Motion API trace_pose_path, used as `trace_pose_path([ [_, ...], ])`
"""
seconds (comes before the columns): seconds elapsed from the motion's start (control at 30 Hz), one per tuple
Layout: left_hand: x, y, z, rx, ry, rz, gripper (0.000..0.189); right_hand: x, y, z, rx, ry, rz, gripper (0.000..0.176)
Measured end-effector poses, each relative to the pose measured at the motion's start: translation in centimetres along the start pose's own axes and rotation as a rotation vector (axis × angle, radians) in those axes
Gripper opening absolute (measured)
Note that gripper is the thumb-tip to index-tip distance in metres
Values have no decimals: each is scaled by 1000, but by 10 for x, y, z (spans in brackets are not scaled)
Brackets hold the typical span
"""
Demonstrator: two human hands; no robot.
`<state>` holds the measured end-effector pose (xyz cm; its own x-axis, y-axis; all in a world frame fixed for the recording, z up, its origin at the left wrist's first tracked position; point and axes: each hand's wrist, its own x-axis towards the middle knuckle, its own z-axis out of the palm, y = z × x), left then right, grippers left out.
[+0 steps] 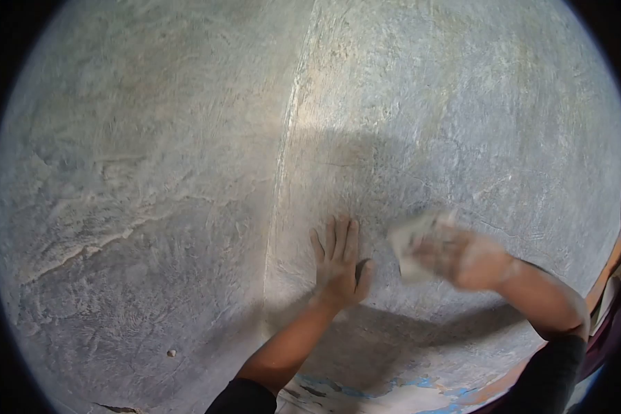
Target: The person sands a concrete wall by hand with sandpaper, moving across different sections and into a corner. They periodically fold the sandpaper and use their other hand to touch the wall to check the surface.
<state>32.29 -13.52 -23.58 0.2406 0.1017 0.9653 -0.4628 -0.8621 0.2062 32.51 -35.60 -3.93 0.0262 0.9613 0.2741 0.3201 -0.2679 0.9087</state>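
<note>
A rough grey plastered wall (152, 276) fills the view in front of me. My left hand (339, 262) lies flat against it, fingers pointing up and thumb out to the right, holding nothing. To its right, my right hand (462, 255) presses a pale, flat sheet of sandpaper (408, 252) to the wall. Motion smears this hand and the sheet, so the grit and the exact finger grip cannot be made out. A gap of bare plaster separates the left thumb from the sheet.
A vertical ridge (277, 186) runs down the wall left of my hands. Further left are a long crack (90, 250) and a small hole (172, 353). Flaked blue paint (421, 381) shows low down. Dark red cloth (610, 324) hangs at the right edge.
</note>
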Motion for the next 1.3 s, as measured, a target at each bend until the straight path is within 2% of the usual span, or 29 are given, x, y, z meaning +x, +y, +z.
trace_pose_path([
  [0.07,-4,6,2,10,-83,-11,77,-10,8,4,514,136,-90,34],
  [0.1,-3,9,5,4,-100,-1,77,-16,11,1,519,133,-70,34],
  [0.2,-5,27,11,0,-72,-15,80,-9,33,-27,-70,-101,425,31],
  [0.23,-2,33,8,-4,-106,-13,81,-22,27,-22,-69,-90,424,31],
  [0.3,1,45,9,-4,-126,-6,83,-59,13,-7,590,-138,-305,33],
  [0.33,2,50,10,-5,-136,-32,83,-57,31,-14,476,85,-117,36],
  [0.37,1,58,12,-9,-155,-59,84,-62,39,-21,474,87,-114,36],
  [0.47,-1,82,21,-12,-126,-93,86,-70,54,-33,-113,-78,215,40],
  [0.5,0,87,20,6,-130,-80,86,-99,38,-5,142,163,-62,41],
  [0.57,1,105,27,-2,-132,-86,88,-119,33,-23,610,-93,-302,40],
  [0.6,0,115,34,-8,-144,-79,88,-126,45,-33,615,-97,-288,40],
  [0.67,-7,134,44,-31,-107,-100,90,-131,76,-47,94,346,222,39],
  [0.7,-11,146,49,-25,-110,-108,90,-138,72,-43,104,348,218,39],
  [0.77,-17,168,59,-71,-128,-76,89,-158,48,-23,343,164,-145,40],
  [0.8,-22,177,62,-61,-140,-68,89,-179,38,-9,694,-62,-402,42],
  [0.83,-26,185,67,-70,-137,-64,90,-183,46,-10,694,-52,-393,42],
  [0.9,-29,200,76,-89,-146,-54,90,-185,71,-22,338,338,26,41],
  [0.93,-34,207,78,-97,-145,-68,90,-191,81,-52,198,318,254,43],
  [0.97,-38,216,82,-103,-136,-88,91,-198,73,-46,205,315,248,43],
  [1.03,-43,232,89,-91,-139,-103,91,-216,39,-22,154,110,-149,40],
  [1.07,-45,238,91,-90,-141,-107,91,-233,35,-21,692,-67,-493,42],
  [1.1,-47,242,92,-86,-150,-100,91,-244,41,-19,696,-60,-484,42],
  [1.2,-57,259,104,-95,-138,-145,91,-255,82,-53,135,302,261,41],
  [1.23,-60,265,109,-87,-132,-155,91,-263,76,-45,137,299,256,41],
  [1.3,-65,276,113,-65,-143,-162,91,-280,46,-23,273,153,-32,42],
])
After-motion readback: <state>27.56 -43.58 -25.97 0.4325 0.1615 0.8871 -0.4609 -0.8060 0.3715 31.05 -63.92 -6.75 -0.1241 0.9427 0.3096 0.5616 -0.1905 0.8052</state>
